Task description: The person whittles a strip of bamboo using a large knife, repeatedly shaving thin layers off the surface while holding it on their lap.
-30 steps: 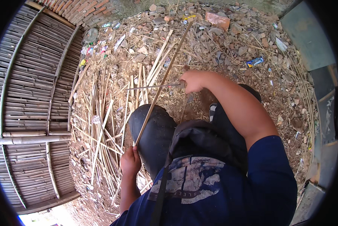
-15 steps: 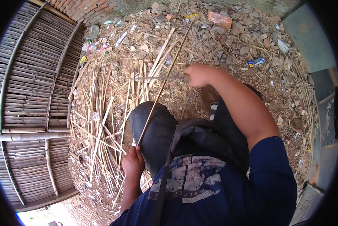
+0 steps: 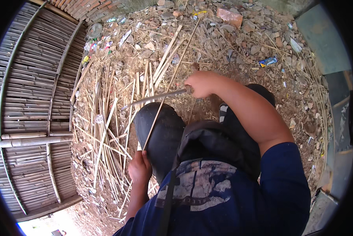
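Since the frame of 0.5 s ago, little shift is recorded: the right hand (image 3: 200, 83) is found slightly lower toward centre frame, and the left hand (image 3: 140, 168) remains at lower centre-left.

Item 1, long bamboo strip (image 3: 169, 82): held slanting from lower centre to the upper centre of the frame, its near end enclosed in the left hand, whose grip is closed around it. The strip is laid across the raised knee (image 3: 160, 129), seemingly so that it is steadied against the leg.

Item 2, long-bladed knife (image 3: 154, 97): the handle is enclosed in the right hand, grip fully closed. The blade is extended leftward and crosses the strip at mid-frame, apparently set against it for shaving or splitting.

Item 3, loose bamboo slivers (image 3: 105, 129): scattered on the ground at centre-left, beside the woven bamboo panel (image 3: 27, 106) filling the left of the frame.

Item 4, littered ground (image 3: 239, 43): stones, a brick fragment and scraps at the upper right.

Not determinable: the exact contact between blade and strip, the strip's far tip among the debris, and the fingers of both hands, hidden by the hands' backs.
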`<state>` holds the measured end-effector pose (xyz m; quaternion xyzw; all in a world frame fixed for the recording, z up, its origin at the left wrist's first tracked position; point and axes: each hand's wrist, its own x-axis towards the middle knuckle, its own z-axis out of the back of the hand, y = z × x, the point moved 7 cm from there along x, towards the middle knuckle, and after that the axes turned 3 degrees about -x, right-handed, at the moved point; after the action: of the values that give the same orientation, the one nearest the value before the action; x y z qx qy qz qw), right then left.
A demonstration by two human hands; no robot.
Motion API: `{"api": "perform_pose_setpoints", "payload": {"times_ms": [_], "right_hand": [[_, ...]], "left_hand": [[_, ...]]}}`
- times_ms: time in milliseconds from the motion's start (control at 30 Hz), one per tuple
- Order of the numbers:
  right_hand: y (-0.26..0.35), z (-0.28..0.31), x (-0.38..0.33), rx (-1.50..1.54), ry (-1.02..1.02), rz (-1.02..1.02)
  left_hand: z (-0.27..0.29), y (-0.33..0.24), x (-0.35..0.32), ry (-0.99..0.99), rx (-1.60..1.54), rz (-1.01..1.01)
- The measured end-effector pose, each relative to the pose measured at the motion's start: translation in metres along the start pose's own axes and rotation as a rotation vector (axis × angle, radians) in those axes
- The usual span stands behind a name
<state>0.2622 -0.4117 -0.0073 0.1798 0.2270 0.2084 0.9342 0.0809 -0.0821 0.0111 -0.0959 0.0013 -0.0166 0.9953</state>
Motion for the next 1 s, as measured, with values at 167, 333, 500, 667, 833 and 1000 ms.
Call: {"api": "perform_pose_setpoints", "payload": {"times_ms": [167, 333, 500, 667, 833, 1000], "right_hand": [[-0.058, -0.004, 0.017, 0.138, -0.041, -0.107], [-0.055, 0.003, 0.013, 0.091, -0.075, -0.177], [0.005, 0.01, -0.006, -0.008, 0.011, 0.039], [-0.049, 0.023, -0.007, 0.036, -0.067, -0.168], [-0.034, 0.028, -0.014, -0.017, -0.082, -0.152], [-0.005, 0.012, -0.008, -0.054, -0.038, 0.006]], "left_hand": [[-0.006, 0.002, -0.002, -0.043, -0.031, 0.026], [0.001, -0.001, -0.003, -0.03, -0.049, 0.018], [0.005, -0.005, -0.004, -0.029, -0.022, -0.002], [0.008, -0.012, -0.008, -0.036, -0.027, 0.029], [0.011, -0.007, -0.007, -0.061, -0.191, 0.069], [0.011, -0.005, -0.003, 0.001, -0.242, 0.124]]}}
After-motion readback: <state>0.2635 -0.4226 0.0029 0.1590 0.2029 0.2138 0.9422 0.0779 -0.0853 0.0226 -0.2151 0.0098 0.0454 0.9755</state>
